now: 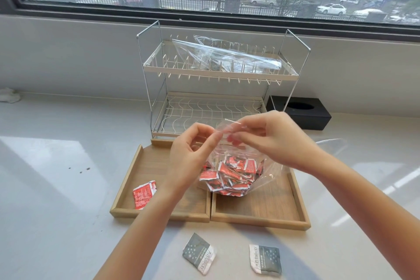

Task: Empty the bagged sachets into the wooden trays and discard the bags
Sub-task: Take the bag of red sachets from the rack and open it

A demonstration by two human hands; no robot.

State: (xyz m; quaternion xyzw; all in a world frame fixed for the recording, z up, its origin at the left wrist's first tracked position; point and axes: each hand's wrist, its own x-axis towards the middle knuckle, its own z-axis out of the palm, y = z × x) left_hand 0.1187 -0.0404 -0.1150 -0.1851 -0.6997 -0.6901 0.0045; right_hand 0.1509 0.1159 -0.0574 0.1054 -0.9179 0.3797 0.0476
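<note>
Nearest me, two grey-and-white printed paper sachets (199, 253) (265, 259) lie flat on the pale stone counter (56, 188), loose, just in front of the trays and untouched.

Next, two shallow rectangular wooden trays sit side by side, edges touching. The left wooden tray (141, 179) holds a single red-and-white sachet (144, 194) leaning at its left wall. The right wooden tray (272, 209) has a bare floor where I can see it.

Above the seam between the trays hangs the clear plastic bag of red sachets (229, 177), its loaded belly low, mouth up. So its long axis runs roughly vertical, top edge at my fingers, contents directly below them.

My left hand (191, 150) pinches the bag's top edge on its left side; my right hand (272, 141) pinches the same edge on its right. Both are closed on the film, fingertips nearly meeting. Neither hand is nearer; the mouth lies between them.

Judgement: the seal is being parted. Pouring will need the bag tipped mouth-down over one tray, not the seam.

Farther back, a white two-tier wire rack (218, 75) carries another clear plastic bag (227, 57) on its upper shelf. A black box (302, 112) sits at the rack's right.
</note>
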